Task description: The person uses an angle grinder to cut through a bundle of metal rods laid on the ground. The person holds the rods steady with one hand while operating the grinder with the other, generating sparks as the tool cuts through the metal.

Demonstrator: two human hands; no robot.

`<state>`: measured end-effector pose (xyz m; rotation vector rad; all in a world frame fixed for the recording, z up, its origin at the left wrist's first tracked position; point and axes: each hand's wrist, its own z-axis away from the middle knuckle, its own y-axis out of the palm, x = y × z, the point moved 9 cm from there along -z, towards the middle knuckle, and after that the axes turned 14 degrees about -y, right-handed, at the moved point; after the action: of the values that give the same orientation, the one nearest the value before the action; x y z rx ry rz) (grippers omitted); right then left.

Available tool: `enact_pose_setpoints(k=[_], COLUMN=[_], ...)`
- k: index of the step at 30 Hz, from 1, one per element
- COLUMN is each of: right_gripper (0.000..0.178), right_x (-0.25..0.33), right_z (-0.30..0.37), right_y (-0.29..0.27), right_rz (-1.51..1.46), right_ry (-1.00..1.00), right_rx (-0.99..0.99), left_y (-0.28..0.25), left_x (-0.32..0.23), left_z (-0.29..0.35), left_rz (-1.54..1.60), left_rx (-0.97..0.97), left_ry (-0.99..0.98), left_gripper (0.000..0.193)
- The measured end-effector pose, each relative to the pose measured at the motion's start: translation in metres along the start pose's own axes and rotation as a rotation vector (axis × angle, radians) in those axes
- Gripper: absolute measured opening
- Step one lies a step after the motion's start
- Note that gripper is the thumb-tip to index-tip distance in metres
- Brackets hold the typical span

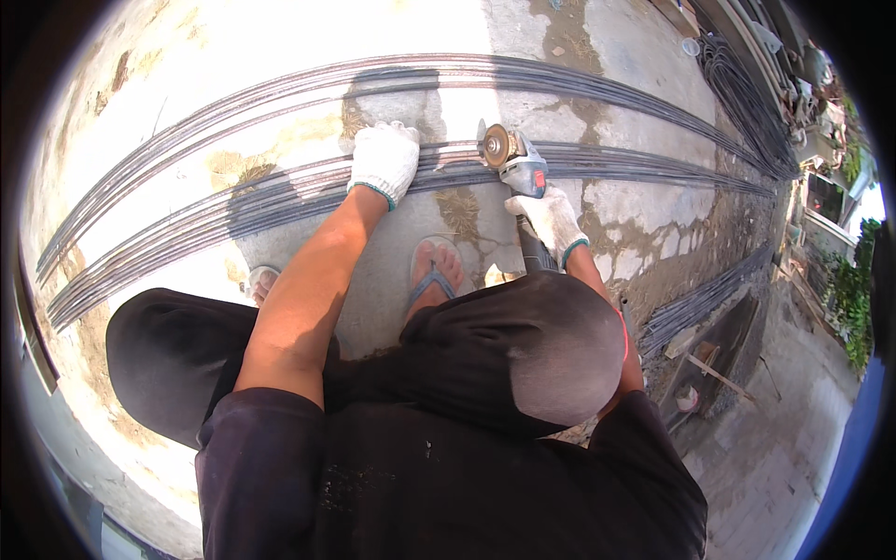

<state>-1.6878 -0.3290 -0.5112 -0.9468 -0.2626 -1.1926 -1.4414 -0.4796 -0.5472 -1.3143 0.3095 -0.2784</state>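
My left hand (385,161), in a white knit glove with a green cuff, is closed over the nearer bundle of long steel bars (280,194). Which bars its fingers hold lies hidden under the glove. Wrapped round the body of an angle grinder (528,173) is my right hand (553,224), gloved the same way. The grinder's cutting disc (497,147) stands on edge at the bars, right of my left hand. I cannot tell whether the disc touches them.
A second bundle of steel bars (411,75) runs across the concrete floor farther out. Coiled dark rods (737,93) lie at the far right, and more bars (700,299) lie nearer on the right. My sandalled foot (435,269) rests just short of the bars.
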Motion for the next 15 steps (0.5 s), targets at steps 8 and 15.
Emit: enact_pose_setpoints(k=[8, 15], right_gripper=[0.046, 0.054], right_x=[0.012, 0.012], right_z=[-0.006, -0.026], right_y=[0.001, 0.012], right_rz=[0.12, 0.042], right_ry=[-0.051, -0.085], right_rx=[0.039, 0.131], left_y=[-0.002, 0.007], left_x=[-0.008, -0.005], left_z=[-0.014, -0.015], left_rz=[0.004, 0.011], left_rx=[0.044, -0.039], left_ry=[0.01, 0.159], left_gripper=[0.018, 0.019])
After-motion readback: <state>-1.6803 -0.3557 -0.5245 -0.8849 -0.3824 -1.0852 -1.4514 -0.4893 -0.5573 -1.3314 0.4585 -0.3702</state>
